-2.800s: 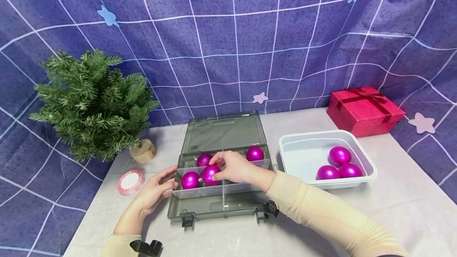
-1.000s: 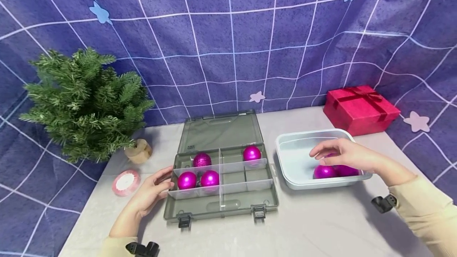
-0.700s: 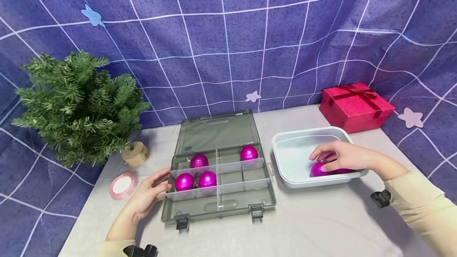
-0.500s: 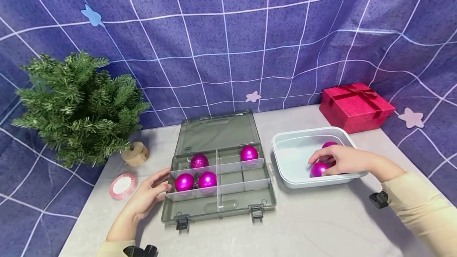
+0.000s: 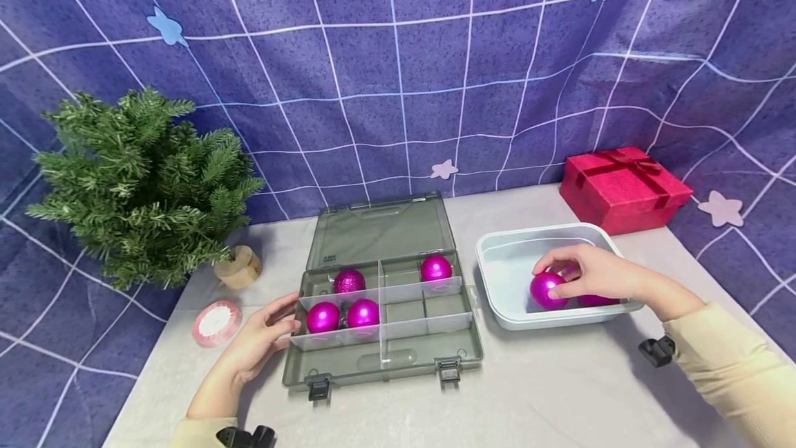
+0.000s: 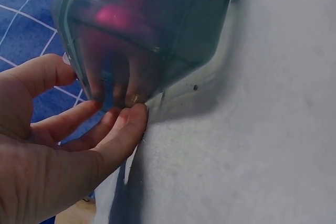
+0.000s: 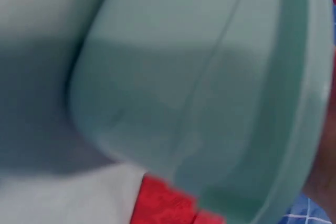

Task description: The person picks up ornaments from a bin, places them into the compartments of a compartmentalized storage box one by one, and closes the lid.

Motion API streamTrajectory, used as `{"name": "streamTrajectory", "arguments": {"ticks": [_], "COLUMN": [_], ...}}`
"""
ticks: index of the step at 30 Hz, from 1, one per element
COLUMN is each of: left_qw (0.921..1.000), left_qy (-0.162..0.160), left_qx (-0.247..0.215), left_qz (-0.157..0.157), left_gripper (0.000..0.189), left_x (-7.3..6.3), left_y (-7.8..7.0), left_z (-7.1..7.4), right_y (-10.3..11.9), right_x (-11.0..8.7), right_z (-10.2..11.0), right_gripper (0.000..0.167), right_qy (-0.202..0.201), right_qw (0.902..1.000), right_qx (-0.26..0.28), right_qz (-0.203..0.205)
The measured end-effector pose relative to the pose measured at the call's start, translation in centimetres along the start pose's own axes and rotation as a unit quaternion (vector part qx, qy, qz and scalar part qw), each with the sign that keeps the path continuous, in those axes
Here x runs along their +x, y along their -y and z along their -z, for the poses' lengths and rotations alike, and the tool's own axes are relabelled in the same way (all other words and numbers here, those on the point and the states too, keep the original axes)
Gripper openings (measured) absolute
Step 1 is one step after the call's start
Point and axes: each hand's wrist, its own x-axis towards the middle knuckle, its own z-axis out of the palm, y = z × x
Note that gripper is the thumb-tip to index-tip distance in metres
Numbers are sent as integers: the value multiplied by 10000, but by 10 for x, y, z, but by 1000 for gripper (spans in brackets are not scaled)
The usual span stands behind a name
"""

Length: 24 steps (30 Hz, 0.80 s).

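Observation:
In the head view, my right hand [image 5: 600, 275] pinches a shiny magenta Christmas ball [image 5: 546, 292] between thumb and fingers, inside the pale blue-white plastic basin [image 5: 497, 320]. More magenta balls [image 5: 595, 301] lie partly hidden beneath that hand. My left hand [image 5: 258, 341] rests its fingertips along the left side of a grey see-through divided box [image 5: 332, 359], whose lid [image 5: 385, 234] is folded back. Two smooth balls [image 5: 363, 313] sit in its middle left compartment, a glittery ball [image 5: 349, 281] behind them, and another smooth ball [image 5: 436, 268] at back right. The basin's wall [image 7: 184, 87] fills the right wrist view, hiding the right fingers.
A small artificial fir tree [image 5: 149, 185] on a wooden base [image 5: 238, 268] stands at the left. A roll of pink ribbon [image 5: 217, 323] lies in front of it. Behind the basin is a red gift box [image 5: 624, 189], before a blue gridded cloth backdrop [image 5: 348, 75].
My right hand has released a ball in the box's middle left compartment, moved right to the basin, and taken hold of another ball, shifting it slightly left. The left hand stays at the box.

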Motion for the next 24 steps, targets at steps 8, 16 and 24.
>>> {"name": "streamTrajectory", "arguments": {"ticks": [8,16,24], "left_qw": [10000,10000,10000], "left_qy": [24,-37,-28], "left_qx": [-1,54,14], "left_qz": [-14,32,18], "left_gripper": [66,66,66], "left_x": [-1,-1,-1], "left_y": [-1,-1,-3], "left_z": [0,0,-2], "right_y": [37,68,95], "right_x": [19,49,88], "right_z": [-7,-35,-73], "right_gripper": [29,32,31], "right_qy": [-1153,-1362,-971], "right_qw": [9933,9883,9885], "right_qx": [-63,674,1147], "right_qz": [-51,-128,143]}}
